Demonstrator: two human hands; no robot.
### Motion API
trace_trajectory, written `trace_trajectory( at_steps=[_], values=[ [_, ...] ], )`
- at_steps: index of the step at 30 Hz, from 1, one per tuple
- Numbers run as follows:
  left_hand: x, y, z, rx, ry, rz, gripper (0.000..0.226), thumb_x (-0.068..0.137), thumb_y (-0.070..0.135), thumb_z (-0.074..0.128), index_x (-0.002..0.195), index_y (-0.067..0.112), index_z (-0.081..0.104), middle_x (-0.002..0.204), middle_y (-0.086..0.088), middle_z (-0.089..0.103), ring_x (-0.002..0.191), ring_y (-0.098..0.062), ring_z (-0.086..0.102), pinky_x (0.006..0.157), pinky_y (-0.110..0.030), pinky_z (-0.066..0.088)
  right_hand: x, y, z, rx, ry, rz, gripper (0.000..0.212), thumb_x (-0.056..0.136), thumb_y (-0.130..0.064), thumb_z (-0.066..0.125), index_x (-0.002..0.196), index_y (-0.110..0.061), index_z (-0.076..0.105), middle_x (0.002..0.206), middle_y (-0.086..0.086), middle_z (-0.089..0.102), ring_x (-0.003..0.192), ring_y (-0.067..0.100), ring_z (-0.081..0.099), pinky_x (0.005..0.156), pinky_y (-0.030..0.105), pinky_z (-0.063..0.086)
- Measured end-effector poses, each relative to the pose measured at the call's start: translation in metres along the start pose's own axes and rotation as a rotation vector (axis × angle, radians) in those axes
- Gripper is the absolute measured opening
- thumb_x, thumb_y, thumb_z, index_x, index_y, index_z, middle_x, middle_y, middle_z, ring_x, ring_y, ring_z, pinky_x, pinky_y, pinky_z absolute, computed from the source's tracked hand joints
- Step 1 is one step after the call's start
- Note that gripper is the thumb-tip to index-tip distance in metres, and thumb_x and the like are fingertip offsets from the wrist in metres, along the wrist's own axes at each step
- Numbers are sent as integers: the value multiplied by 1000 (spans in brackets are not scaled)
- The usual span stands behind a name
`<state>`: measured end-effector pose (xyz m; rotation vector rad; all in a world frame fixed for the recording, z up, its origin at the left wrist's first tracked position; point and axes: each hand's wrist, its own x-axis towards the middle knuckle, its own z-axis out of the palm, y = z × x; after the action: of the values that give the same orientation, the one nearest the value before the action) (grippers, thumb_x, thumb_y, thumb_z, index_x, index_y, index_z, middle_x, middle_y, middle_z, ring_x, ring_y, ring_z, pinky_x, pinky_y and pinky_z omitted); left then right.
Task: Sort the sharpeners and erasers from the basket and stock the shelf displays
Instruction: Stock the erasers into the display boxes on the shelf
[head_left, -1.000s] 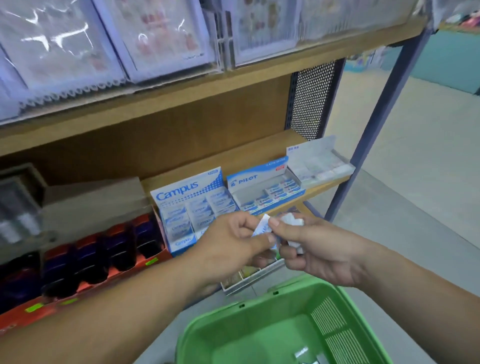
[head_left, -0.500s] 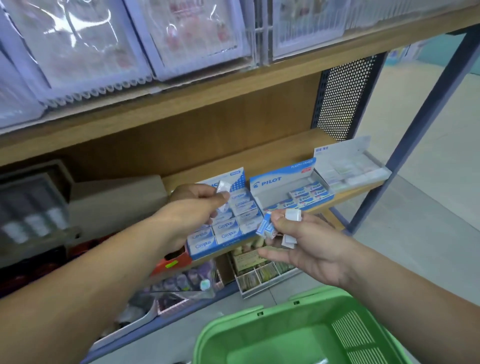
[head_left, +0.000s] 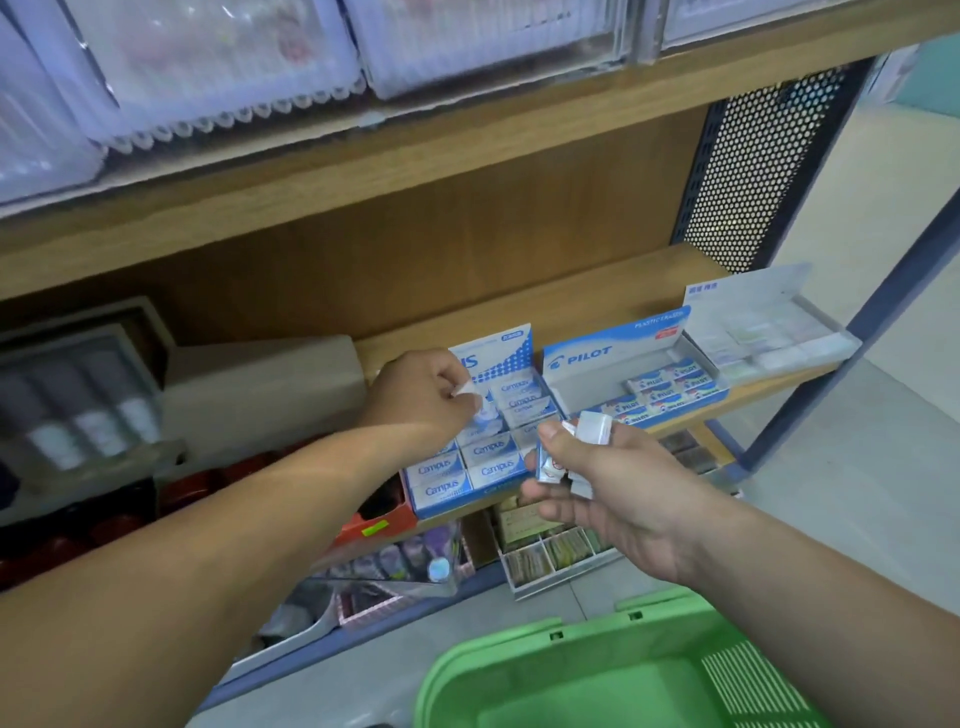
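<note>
The step looks like seating one eraser (head_left: 466, 389) into the Campus box (head_left: 493, 468) at centre frame. The left hand (head_left: 423, 402) pinches that small white piece between thumb and fingertips, right over the box's rear left rows. To do it well, I would check the wrapper matches Campus, turn it label-up, and lower it flat into a gap instead of dropping it on the packed front rows. Its print is too blurred to read.

The right hand (head_left: 618, 488), just right of the box, is closed round several more erasers (head_left: 595, 428): a white one on top and a blue-sleeved one under the thumb. These probably belong in the Pilot box (head_left: 582, 358) next along the shelf (head_left: 597, 306). The green basket (head_left: 519, 642) sits at the lower right, below both hands.
</note>
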<state>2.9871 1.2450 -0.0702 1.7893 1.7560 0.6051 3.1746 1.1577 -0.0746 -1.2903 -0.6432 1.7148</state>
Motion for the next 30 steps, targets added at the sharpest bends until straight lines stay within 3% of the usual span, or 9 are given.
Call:
trace_trajectory(
  at_steps=[3,7,11,13,16,18,20,23,30],
  values=[
    [3,-1,1,126,-43,23,15,88,35,76,98,32,65,86,12,62,82,-13,62,72,-27,46,0,4,1,-22,-13,-4,26,94,-25,71,108,-5,63,86,12,70,75,28,72,62,33,60],
    [2,-3,-1,459,-165,56,25,96,40,65,78,23,62,86,6,64,81,-19,62,65,-29,44,-2,5,-3,-31,-2,15,28,93,-26,71,110,-5,63,86,11,72,82,32,75,63,35,61],
    [-2,-4,0,538,-196,84,39,98,42,63,69,16,61,77,4,61,72,-20,61,58,-29,40,-5,2,-5,-37,-8,26,28,94,-29,70,109,-8,63,88,11,72,74,31,74,60,35,59],
    [-5,-3,2,518,-202,78,34,98,40,62,74,17,65,75,4,66,73,-20,63,58,-28,40,-6,0,-3,-14,-17,21,25,93,-26,71,108,-8,63,85,10,71,73,31,71,61,35,60],
    [-9,-1,-1,535,-218,88,14,100,35,58,106,29,70,106,9,69,97,-22,64,80,-33,53,-7,-2,-3,13,-19,11,20,91,-17,73,105,-9,63,83,12,69,76,34,69,66,39,64],
    [-12,7,-8,650,-180,128,20,100,32,55,118,31,65,117,9,65,104,-22,61,89,-39,55,-8,-4,-4,12,-26,8,18,90,-14,74,104,-9,63,86,14,70,74,34,69,69,39,64],
    [-18,23,-11,539,-128,217,22,97,28,55,115,32,67,113,12,64,101,-16,62,85,-35,55,-8,-5,-6,7,-26,0,20,89,-12,75,105,-7,65,88,15,73,74,34,69,67,38,63],
    [-38,49,-9,68,-372,235,37,91,16,61,120,39,68,103,14,67,81,-5,67,69,-21,53,-9,-7,-9,20,-29,-11,26,88,-11,75,111,-3,67,86,14,74,76,36,71,64,35,63],
    [-45,54,0,-180,-418,152,17,88,14,78,102,23,76,85,0,73,73,-11,70,76,-22,57,-16,-11,-25,39,0,-60,29,88,-8,74,114,2,67,91,15,75,72,29,71,70,36,64]
  ],
)
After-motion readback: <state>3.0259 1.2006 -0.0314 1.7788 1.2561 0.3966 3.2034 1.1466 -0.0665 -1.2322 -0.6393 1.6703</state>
